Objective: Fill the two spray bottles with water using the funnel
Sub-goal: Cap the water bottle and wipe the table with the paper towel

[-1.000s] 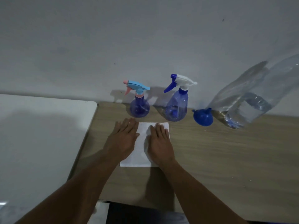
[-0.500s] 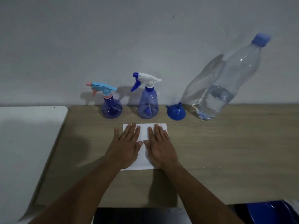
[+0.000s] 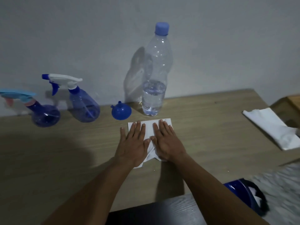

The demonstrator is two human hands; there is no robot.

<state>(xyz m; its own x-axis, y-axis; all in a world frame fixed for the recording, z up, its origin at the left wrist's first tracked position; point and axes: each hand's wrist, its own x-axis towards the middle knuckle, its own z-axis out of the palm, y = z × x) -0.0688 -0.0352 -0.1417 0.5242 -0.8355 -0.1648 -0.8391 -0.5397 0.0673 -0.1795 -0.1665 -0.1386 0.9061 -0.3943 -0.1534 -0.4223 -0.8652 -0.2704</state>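
White paper (image 3: 149, 128), centre frame: we rest left hand (image 3: 133, 145) and right hand (image 3: 168, 143) flat on it, empty, presumably a ready pose.

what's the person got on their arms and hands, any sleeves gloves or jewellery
Nothing is worn on either. The left hand and right hand are bare: no gloves, rings or watch, nails short and plain. The left forearm and right forearm are uncovered to the frame's edge; no sleeve shows.
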